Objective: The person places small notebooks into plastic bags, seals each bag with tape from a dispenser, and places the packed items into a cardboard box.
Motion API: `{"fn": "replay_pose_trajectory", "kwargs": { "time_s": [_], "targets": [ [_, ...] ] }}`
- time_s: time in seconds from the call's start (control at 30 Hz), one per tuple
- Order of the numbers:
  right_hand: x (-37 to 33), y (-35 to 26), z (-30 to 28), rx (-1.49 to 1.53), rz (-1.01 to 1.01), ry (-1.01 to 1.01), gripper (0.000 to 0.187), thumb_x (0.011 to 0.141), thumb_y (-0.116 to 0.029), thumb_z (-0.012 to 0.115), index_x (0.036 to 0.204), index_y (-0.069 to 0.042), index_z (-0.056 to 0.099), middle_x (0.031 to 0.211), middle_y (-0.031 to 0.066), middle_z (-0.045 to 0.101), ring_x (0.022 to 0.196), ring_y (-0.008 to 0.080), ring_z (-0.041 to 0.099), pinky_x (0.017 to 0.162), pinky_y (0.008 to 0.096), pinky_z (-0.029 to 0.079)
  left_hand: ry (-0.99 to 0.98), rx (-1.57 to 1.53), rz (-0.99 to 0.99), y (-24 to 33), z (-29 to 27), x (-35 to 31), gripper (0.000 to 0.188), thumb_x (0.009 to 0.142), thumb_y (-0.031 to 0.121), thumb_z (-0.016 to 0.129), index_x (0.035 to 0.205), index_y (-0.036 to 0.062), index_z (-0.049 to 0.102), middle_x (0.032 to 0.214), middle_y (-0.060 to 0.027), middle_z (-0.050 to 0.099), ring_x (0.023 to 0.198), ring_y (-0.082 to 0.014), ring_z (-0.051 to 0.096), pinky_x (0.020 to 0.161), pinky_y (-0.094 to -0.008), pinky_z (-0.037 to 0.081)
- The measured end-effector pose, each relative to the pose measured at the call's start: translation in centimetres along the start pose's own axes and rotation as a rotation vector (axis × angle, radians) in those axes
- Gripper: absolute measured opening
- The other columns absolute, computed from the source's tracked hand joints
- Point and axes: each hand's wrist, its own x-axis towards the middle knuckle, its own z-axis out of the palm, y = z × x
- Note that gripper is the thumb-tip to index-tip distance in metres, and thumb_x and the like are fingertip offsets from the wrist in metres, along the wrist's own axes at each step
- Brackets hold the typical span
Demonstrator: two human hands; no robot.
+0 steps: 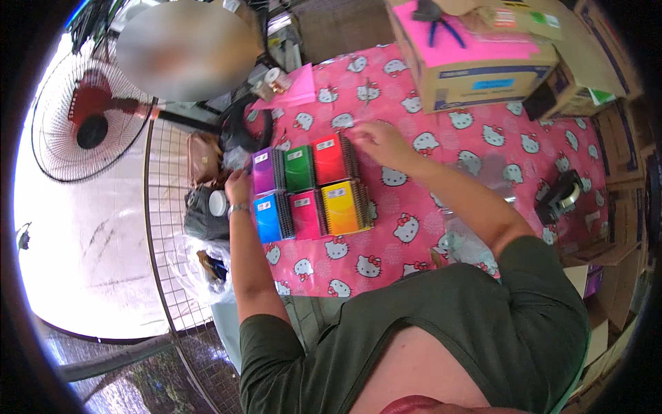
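Spiral notebooks stand in two rows of three stacks. The farther row has purple (264, 170), green (298, 168) and red (331, 160) notebooks. Nearer to me are blue (271, 218), pink (306, 214) and yellow (341, 208) ones, their coils facing right. My left hand (238, 186), with a band at the wrist, is at the left edge of the purple stack; its fingers are too small to read clearly. Just right of the red stack, my right hand (379, 143) hovers with loosely bent fingers and nothing visible in them.
A pink patterned cloth (407, 228) covers the table. At the far right is a cardboard box (483, 86) with pliers (436, 24) on top. A tape dispenser (560, 198) lies right. Left are a fan (93, 117), a white-lidded container (218, 203) and a plastic bag (200, 269).
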Motion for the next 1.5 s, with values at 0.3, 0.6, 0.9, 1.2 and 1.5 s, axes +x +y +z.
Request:
{"fn": "replay_pose_trajectory", "kwargs": {
  "time_s": [0.3,0.6,0.9,1.2,1.5],
  "targets": [
    [8.6,-2.6,20.3,-0.686,0.369,-0.504,0.03,0.083,-0.025,0.056,0.107,-0.008,0.064,0.12,0.0102,0.051,0.109,0.0265,0.051,0.085,0.0458,0.043,-0.277,0.207,-0.063,-10.7,-3.5,3.1,0.039,0.069,0.01,0.074,0.103,-0.0039,0.062,0.088,-0.0146,0.068,0.08,-0.0247,0.065,0.073,-0.0321,0.05],
    [9.1,-3.3,20.2,-0.273,0.262,-0.108,0.032,0.066,-0.018,0.073,0.092,-0.002,0.062,0.084,0.0128,0.063,0.081,0.0275,0.062,0.074,0.0386,0.049,-0.263,-0.075,-0.205,-5.5,0.3,2.6,0.045,0.07,0.004,0.071,0.111,-0.0049,0.056,0.101,-0.0151,0.065,0.085,-0.0238,0.063,0.077,-0.0348,0.05],
    [7.3,-4.9,27.6,-0.028,0.567,-0.016,0.052,0.064,-0.027,0.079,0.096,0.005,0.054,0.098,0.0239,0.059,0.093,0.0377,0.058,0.083,0.0426,0.047,-0.471,-0.421,-0.311,-2.1,-2.1,0.1,0.061,0.095,0.042,0.042,0.133,-0.0046,0.039,0.123,-0.014,0.056,0.107,-0.0173,0.054,0.092,-0.0289,0.041],
    [8.5,-9.6,28.3,0.226,0.601,0.117,0.049,0.065,-0.021,0.077,0.1,0.002,0.052,0.095,0.0194,0.059,0.092,0.0337,0.059,0.08,0.0405,0.048,-0.281,-0.382,-0.162,-2.2,-2.3,-0.5,0.051,0.092,0.016,0.05,0.137,-0.0002,0.034,0.108,-0.007,0.057,0.088,-0.0147,0.055,0.077,-0.0265,0.046],
    [1.9,0.1,12.4,-0.458,0.458,0.06,0.068,0.069,-0.042,0.076,0.113,0.002,0.048,0.113,0.0212,0.051,0.105,0.0336,0.053,0.087,0.0424,0.045,-0.186,-1.415,-0.439,1.5,-2.1,-19.3,0.039,0.088,0.024,0.054,0.122,0.0046,0.05,0.115,-0.0094,0.059,0.105,-0.0254,0.057,0.092,-0.0435,0.045]
  ]
}}
